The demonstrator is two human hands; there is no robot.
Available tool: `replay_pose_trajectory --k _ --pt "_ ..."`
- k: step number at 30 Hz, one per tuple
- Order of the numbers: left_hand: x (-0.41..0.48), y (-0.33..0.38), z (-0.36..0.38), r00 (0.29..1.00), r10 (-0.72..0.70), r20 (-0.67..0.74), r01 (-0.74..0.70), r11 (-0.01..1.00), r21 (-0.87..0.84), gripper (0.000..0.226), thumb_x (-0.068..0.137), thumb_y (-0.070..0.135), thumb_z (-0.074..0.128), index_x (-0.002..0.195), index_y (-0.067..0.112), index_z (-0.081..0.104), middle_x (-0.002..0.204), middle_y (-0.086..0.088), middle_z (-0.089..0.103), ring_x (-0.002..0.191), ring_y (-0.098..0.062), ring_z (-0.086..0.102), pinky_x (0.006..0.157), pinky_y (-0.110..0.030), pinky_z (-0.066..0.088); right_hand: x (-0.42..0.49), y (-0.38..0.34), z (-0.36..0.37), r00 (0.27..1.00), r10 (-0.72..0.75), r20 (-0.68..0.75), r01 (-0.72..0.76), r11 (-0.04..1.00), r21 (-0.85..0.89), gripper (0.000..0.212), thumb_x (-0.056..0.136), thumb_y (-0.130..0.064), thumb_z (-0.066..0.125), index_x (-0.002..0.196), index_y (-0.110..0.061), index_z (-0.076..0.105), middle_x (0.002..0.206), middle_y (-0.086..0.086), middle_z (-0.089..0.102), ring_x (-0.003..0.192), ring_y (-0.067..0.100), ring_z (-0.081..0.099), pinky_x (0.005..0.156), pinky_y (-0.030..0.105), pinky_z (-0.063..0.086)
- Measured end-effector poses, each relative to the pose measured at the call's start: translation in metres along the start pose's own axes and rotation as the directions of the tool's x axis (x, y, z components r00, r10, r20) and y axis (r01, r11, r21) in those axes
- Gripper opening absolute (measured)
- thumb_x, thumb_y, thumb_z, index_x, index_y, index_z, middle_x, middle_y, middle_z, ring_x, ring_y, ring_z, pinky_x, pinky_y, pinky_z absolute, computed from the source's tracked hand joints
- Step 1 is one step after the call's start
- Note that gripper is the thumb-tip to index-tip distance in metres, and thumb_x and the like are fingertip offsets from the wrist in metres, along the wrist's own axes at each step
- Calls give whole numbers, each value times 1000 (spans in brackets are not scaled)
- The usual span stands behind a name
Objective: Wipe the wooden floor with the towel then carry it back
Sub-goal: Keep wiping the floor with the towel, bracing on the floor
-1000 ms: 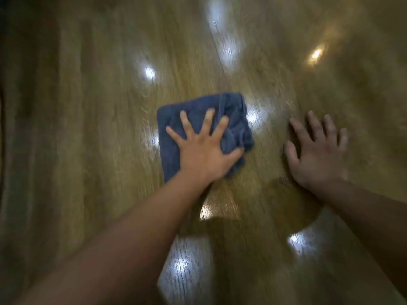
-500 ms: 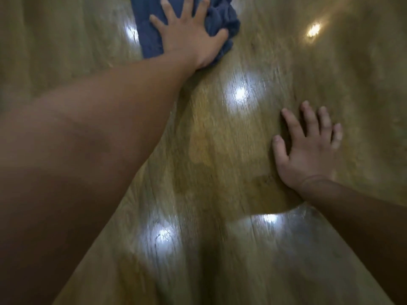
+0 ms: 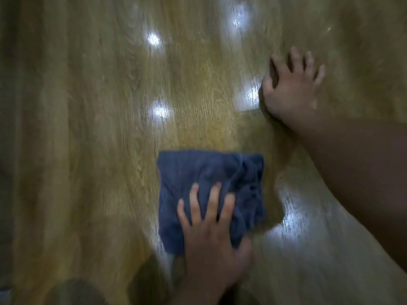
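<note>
**Towel**, dark blue terry cloth, folded roughly square (image 3: 198, 172): lay flat on the glossy brown wooden plank floor (image 3: 99, 128). It had been drawn back close to the person from the far reach it occupied half a second before, when the left arm was stretched out long.

**Left hand** (image 3: 211, 238): rested on the towel's near half, fingers (image 3: 214, 199) straight and spread, pressing the cloth and grasping nothing.

**Right hand** (image 3: 290, 89): stayed planted on bare floor, fingers released and spread, well apart from the towel, beyond it and to its right.

**Obscured:** the towel's near edge was hidden under the left palm and the left wrist was cut off below. Motion blur softened the wood grain. A rounded dark shape (image 3: 72, 291) at lower left could not be identified.

**Surroundings:** the shadowed right forearm (image 3: 352, 183) filled the right side. White light reflections (image 3: 159, 111) dotted the floor.
</note>
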State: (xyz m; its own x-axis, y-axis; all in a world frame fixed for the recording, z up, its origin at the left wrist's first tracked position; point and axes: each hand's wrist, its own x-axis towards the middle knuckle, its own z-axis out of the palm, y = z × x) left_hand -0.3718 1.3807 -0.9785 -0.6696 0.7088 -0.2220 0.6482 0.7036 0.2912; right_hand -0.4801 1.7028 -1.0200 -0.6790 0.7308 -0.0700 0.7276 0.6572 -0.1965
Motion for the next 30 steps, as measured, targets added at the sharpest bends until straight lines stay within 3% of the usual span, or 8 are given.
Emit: replay_pose_trajectory --k 3,7,11,15,20,30 --pt "-55 -3 18 988 96 119 -104 992 64 77 54 60 66 125 34 56 150 4 44 141 -42 34 107 -68 24 -1 1 2 1000 -14 -6 14 1000 -14 65 88 -55 21 149 -37 33 165 6 20 152 35 9 120 62 1" --pt "-2 -21 4 983 180 33 -182 980 78 79 59 73 62 131 39 54 154 6 40 147 -42 23 108 -73 14 -1 2 2 1000 -8 7 8 1000 4 64 88 -54 23 149 -38 32 165 5 19 153 34 8 120 61 0" --pt "141 -32 -24 993 24 -112 -4 984 180 85 72 77 47 146 37 37 162 4 25 150 -43 8 109 -75 7 -2 1 4 1000 -10 0 10 1000 -22 62 91 -54 27 150 -38 31 165 4 20 152 33 9 120 61 1" --pt "247 -29 -45 977 -164 -132 187 964 186 87 75 80 33 150 37 25 164 5 14 149 -45 1 109 -76 2 -5 0 2 1000 -11 -23 10 999 -45 61 91 -53 31 149 -36 36 164 5 24 152 34 13 120 61 5" --pt "255 -30 -47 980 -137 -142 161 972 173 88 73 77 43 147 31 33 161 -1 23 145 -51 12 107 -77 7 -4 -3 -2 1000 2 8 -1 996 -90 61 92 -51 36 151 -36 32 163 6 25 151 36 15 119 64 10" --pt "259 -29 -58 986 -164 6 159 965 207 88 75 80 39 149 33 25 163 0 14 146 -52 4 108 -78 6 -1 -6 -9 997 9 74 -2 996 -94 62 92 -50 38 151 -33 33 164 8 21 151 39 11 119 64 6"
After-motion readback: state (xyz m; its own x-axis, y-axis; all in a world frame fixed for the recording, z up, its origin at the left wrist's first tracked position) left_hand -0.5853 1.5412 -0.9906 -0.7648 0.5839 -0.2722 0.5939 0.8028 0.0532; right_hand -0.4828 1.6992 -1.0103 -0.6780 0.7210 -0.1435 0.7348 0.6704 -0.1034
